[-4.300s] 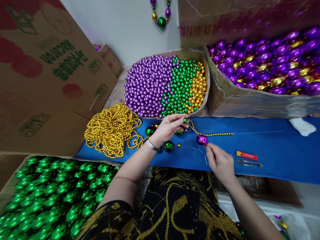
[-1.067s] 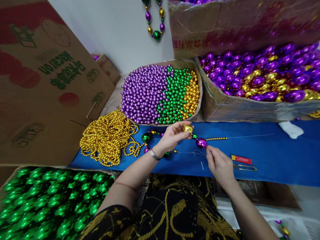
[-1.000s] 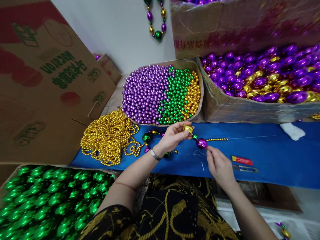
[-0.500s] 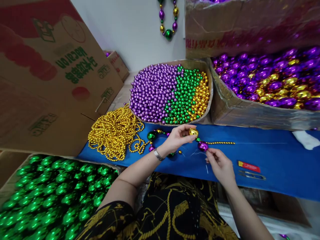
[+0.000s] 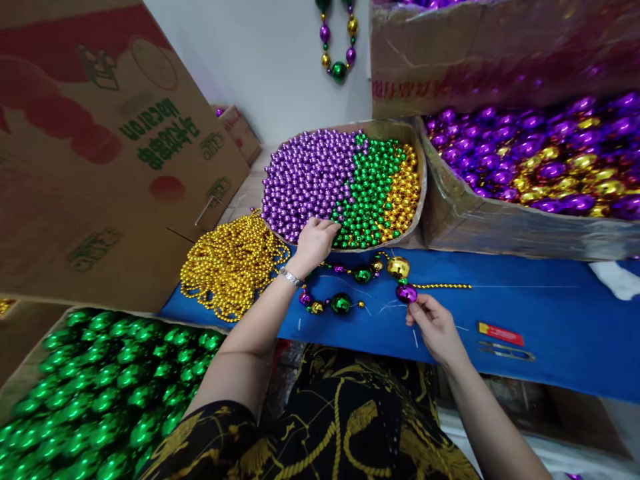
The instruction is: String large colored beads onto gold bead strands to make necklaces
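Observation:
My left hand (image 5: 317,239) is at the front edge of the box of small beads (image 5: 424,200), its fingers curled together among the purple beads (image 5: 305,180) and green beads (image 5: 373,193). What its fingertips pinch is hidden. Over the blue table, my right hand (image 5: 435,327) is closed at the lower edge of a large purple bead (image 5: 406,293), pinching the bead string there. A large gold bead (image 5: 399,268) sits above it on the string. More of the string, with a big green bead (image 5: 341,303), curves leftward on the cloth.
A pile of gold bead chains (image 5: 235,267) lies on the left. Large green beads (image 5: 120,387) fill a box in front. Purple and gold beads fill a box (image 5: 530,230) on the right. Thread snips (image 5: 507,351) and a red-yellow packet (image 5: 500,333) lie nearby. A necklace (image 5: 339,72) hangs behind.
My left hand has let go of the large gold bead and moved up and left to the small-bead box. My right hand stays at the purple bead.

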`<state>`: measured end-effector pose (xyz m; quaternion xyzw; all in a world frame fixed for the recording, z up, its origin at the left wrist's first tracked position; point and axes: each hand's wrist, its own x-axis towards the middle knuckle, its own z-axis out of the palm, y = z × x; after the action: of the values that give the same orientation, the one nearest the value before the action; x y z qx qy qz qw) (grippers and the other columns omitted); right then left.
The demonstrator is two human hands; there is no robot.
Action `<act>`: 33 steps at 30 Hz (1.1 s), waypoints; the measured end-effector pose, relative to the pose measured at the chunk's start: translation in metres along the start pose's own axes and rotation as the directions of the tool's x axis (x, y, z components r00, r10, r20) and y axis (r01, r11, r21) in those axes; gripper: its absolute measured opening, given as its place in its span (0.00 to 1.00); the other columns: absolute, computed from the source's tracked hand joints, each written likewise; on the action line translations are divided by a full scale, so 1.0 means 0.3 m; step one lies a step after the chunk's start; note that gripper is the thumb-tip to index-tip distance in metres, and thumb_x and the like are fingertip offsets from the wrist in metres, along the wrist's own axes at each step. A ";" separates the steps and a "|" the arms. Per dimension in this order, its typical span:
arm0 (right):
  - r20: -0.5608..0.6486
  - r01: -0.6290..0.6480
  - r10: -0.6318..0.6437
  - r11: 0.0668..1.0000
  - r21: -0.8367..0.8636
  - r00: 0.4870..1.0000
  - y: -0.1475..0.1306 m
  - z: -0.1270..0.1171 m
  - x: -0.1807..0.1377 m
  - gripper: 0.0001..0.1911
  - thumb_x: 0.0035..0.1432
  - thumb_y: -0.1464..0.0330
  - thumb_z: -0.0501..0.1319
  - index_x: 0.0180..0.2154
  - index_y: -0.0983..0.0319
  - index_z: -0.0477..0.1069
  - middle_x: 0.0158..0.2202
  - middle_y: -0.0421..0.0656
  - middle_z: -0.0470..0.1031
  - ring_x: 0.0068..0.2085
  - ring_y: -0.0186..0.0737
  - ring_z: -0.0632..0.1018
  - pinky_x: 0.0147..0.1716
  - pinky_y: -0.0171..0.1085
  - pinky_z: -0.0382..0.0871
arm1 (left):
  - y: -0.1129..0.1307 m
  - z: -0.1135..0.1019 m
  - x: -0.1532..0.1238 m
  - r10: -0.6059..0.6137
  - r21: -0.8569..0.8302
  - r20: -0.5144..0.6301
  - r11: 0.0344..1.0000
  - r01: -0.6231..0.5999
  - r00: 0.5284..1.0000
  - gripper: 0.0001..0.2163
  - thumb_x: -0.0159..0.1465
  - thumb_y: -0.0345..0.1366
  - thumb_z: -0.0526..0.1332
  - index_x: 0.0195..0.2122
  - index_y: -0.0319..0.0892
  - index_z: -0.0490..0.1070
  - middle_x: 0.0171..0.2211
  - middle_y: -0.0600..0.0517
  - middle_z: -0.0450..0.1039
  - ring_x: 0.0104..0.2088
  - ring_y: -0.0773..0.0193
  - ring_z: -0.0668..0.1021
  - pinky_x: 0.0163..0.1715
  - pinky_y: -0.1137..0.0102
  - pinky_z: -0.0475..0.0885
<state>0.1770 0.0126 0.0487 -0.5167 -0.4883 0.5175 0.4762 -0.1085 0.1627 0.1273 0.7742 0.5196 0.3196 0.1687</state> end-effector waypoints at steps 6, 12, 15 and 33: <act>-0.022 0.054 -0.060 0.980 -0.193 0.998 -0.010 0.004 -0.017 0.18 0.61 0.52 0.60 0.37 0.62 0.71 0.26 0.40 0.73 0.26 0.35 0.76 0.26 0.33 0.73 | 0.084 0.041 -0.030 -0.240 -0.592 -0.058 0.790 0.160 0.969 0.10 0.59 0.39 0.67 0.41 0.44 0.79 0.38 0.47 0.78 0.39 0.60 0.75 0.38 0.67 0.69; 0.010 0.189 -0.204 0.888 -0.420 0.979 -0.029 0.005 -0.031 0.15 0.66 0.57 0.56 0.37 0.61 0.71 0.31 0.42 0.73 0.29 0.34 0.75 0.28 0.32 0.71 | 0.214 0.110 -0.096 -0.310 -0.903 0.355 0.131 0.410 0.882 0.12 0.57 0.39 0.70 0.40 0.41 0.78 0.38 0.48 0.80 0.33 0.69 0.78 0.30 0.76 0.69; 0.016 0.208 -0.226 0.863 -0.461 0.974 -0.041 0.002 -0.037 0.14 0.67 0.58 0.55 0.37 0.61 0.71 0.31 0.42 0.72 0.30 0.34 0.76 0.28 0.31 0.71 | 0.234 0.123 -0.104 -0.316 -0.900 0.382 0.089 0.427 0.869 0.11 0.56 0.38 0.71 0.39 0.40 0.78 0.37 0.49 0.80 0.32 0.71 0.78 0.29 0.77 0.70; -0.008 0.175 -0.199 0.880 -0.441 0.980 -0.025 -0.021 -0.055 0.13 0.66 0.58 0.55 0.37 0.60 0.71 0.31 0.41 0.72 0.29 0.34 0.76 0.28 0.32 0.71 | 0.245 0.123 -0.107 -0.312 -0.888 0.390 0.124 0.444 0.866 0.11 0.55 0.37 0.71 0.38 0.40 0.78 0.36 0.48 0.80 0.33 0.69 0.78 0.29 0.76 0.69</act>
<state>0.1835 -0.0032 0.0573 -0.5746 -0.6269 0.3319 0.4083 -0.0408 0.1064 0.1333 0.3615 0.3795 0.4726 0.7085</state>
